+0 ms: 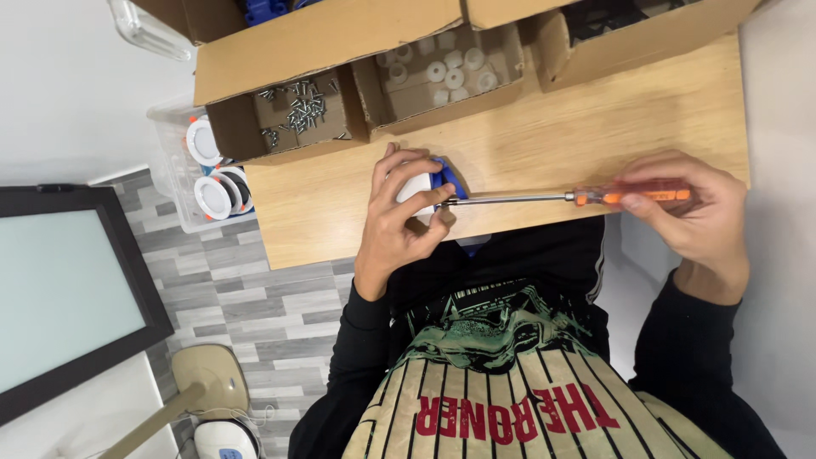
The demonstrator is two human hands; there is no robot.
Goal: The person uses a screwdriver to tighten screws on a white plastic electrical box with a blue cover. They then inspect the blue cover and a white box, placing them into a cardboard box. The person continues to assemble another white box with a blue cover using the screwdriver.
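Note:
My left hand (398, 223) grips a small white and blue fitting (429, 182) at the near edge of a wooden table (544, 140). My right hand (693, 212) holds a screwdriver by its orange clear handle (633, 196). Its long metal shaft (506, 200) runs left, and the tip meets the fitting beside my left fingers. The fitting is mostly hidden by my left hand.
Cardboard boxes stand along the table's far side: one with several screws (299, 109), one with white round parts (446, 72). A clear plastic bin (191, 166) with round white fittings sits left of the table. A dark framed panel (68, 297) lies on the floor at left.

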